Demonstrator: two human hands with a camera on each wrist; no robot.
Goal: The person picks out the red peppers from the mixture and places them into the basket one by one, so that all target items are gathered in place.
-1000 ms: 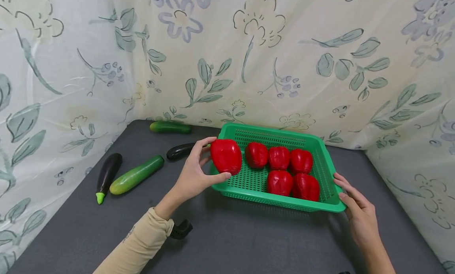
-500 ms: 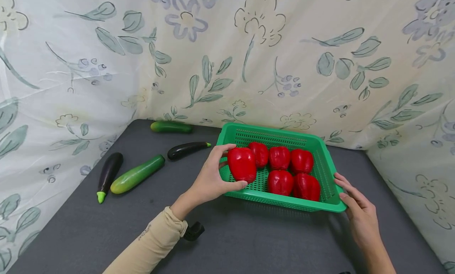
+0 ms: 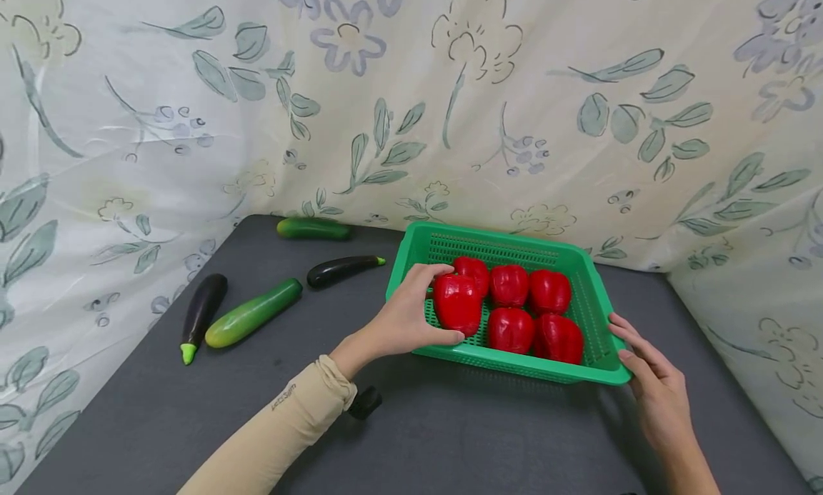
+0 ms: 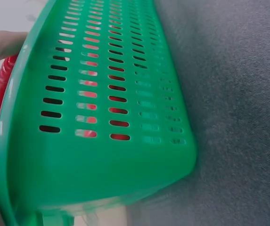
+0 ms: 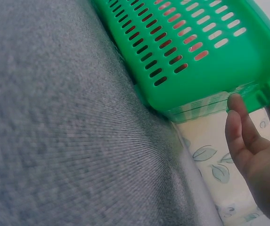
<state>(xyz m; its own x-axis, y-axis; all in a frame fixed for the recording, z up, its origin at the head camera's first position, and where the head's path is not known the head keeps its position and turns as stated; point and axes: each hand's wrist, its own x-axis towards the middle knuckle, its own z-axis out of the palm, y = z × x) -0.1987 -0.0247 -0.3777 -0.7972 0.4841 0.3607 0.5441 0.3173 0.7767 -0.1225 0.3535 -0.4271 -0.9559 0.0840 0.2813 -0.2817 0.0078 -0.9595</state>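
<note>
My left hand (image 3: 414, 315) holds a shiny red bell pepper (image 3: 458, 303) between thumb and fingers, over the left part of a green plastic basket (image 3: 411, 248). In the left wrist view the basket's slotted side (image 4: 97, 160) fills most of the picture, with a sliver of the pepper (image 4: 3, 84) above the rim. Several more red bell peppers (image 3: 511, 329) sit in the basket's middle and right. At the basket's right end my right hand (image 3: 656, 384) holds the rim near the front corner; the right wrist view shows fingertips (image 5: 236, 102) against that end.
Left of the basket lie a dark eggplant (image 3: 341, 270), a long green zucchini (image 3: 253, 314) and another eggplant (image 3: 203, 313) with a bright green stem end. A second green zucchini (image 3: 313, 228) lies at the back of the dark table (image 3: 489, 438). A floral curtain (image 3: 360, 123) hangs behind.
My left hand has carried the bell pepper rightward, from over the basket's left rim to beside the other peppers, and lower. My right hand stays at the basket's right end.
</note>
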